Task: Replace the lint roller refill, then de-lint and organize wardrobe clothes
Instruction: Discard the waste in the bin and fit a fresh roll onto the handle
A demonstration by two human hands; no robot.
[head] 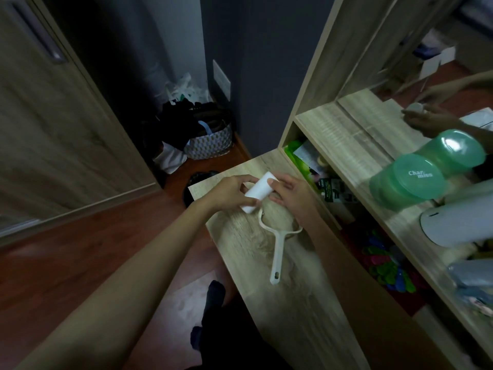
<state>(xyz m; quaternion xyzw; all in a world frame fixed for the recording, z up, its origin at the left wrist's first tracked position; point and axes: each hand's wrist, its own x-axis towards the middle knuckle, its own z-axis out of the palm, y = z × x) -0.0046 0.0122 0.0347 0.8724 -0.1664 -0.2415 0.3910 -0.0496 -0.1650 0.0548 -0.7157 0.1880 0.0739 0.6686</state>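
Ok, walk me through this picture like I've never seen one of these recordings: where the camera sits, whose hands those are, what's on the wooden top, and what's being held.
There is no machine here. One wide-angle camera sits on a person's head, looking forward and down, so the two bare arms reaching in are the wearer's own. The left hand and right hand together hold a white lint roller refill, a plain cylinder, just above the wooden counter. On the counter below it lies the white roller handle, with no roll on it. To the right are shelves with a green lidded container and a mirror that reflects the hands. On the floor in the far corner sit a patterned basket and dark clothes.
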